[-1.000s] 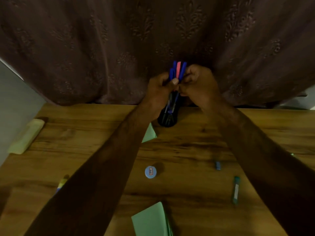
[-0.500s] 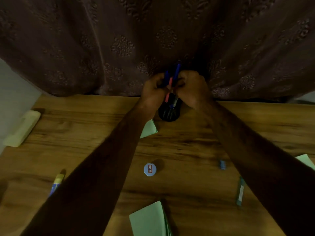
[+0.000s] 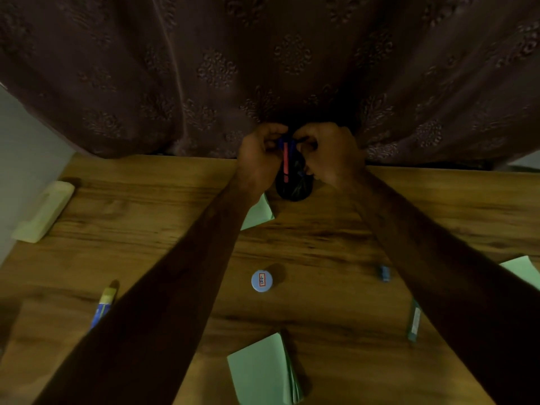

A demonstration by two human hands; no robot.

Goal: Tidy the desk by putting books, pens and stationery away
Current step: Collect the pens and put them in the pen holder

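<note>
A black pen holder point(image 3: 293, 188) stands at the far edge of the wooden desk point(image 3: 321, 235), against the curtain. My left hand point(image 3: 258, 159) and my right hand point(image 3: 328, 154) meet just above it, both closed around a bundle of pens point(image 3: 285, 160), one pink among blue ones. The pens reach down into the holder; their tops are hidden by my fingers.
Loose on the desk: a green pad point(image 3: 263, 372) near me, green paper point(image 3: 258, 214) under my left wrist, another sheet point(image 3: 523, 270) at right, a round blue cap point(image 3: 262, 280), a blue-yellow pen point(image 3: 103, 305), a green pen point(image 3: 414, 321), a small blue piece point(image 3: 385, 273), a pale yellow block point(image 3: 43, 211).
The pens have gone down from standing tall above my hands into the holder. Both hands lowered with them.
</note>
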